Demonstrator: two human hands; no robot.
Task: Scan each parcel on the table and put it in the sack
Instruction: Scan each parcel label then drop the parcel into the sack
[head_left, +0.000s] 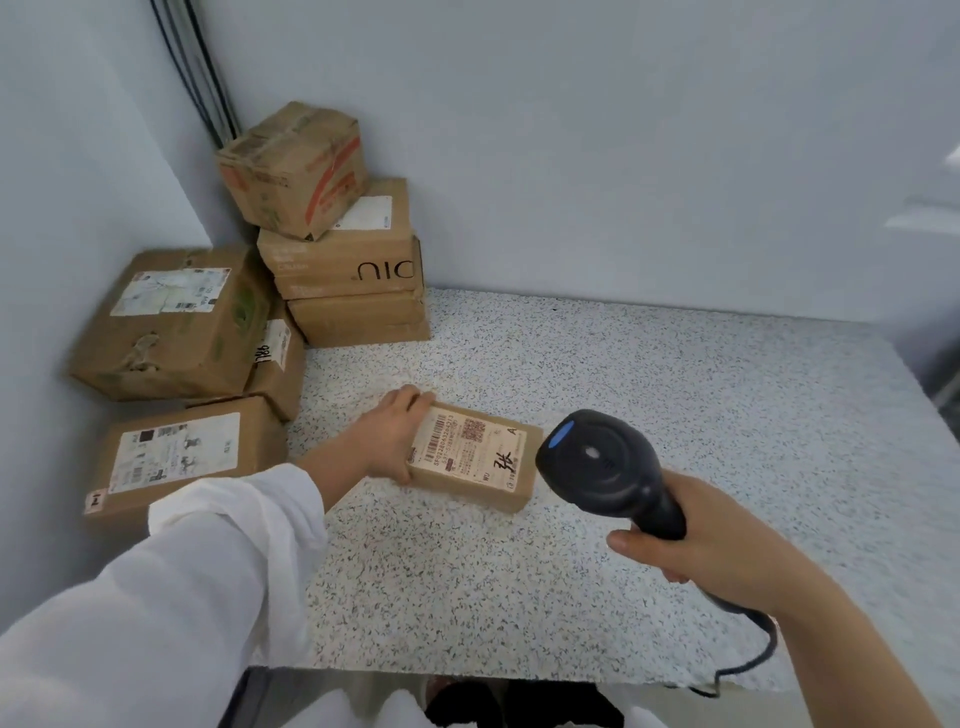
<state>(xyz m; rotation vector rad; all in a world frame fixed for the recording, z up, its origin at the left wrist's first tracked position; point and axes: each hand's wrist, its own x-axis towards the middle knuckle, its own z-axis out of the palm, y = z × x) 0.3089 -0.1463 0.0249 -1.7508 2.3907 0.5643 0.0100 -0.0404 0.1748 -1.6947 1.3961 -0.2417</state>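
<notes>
A speckled table (623, 364) fills the corner; pale grey walls (571, 130) rise behind it, black cables (197, 67) running down at the corner.

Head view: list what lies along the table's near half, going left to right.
White sleeve → left hand → small parcel it grips → scanner → right hand holding the scanner's handle.

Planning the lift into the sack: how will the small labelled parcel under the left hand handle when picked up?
The small parcel looks like a stiff cardboard box, so it should hold shape. It lies flat, unlikely to roll. The left hand spans its end, so one hand probably suffices.
</notes>
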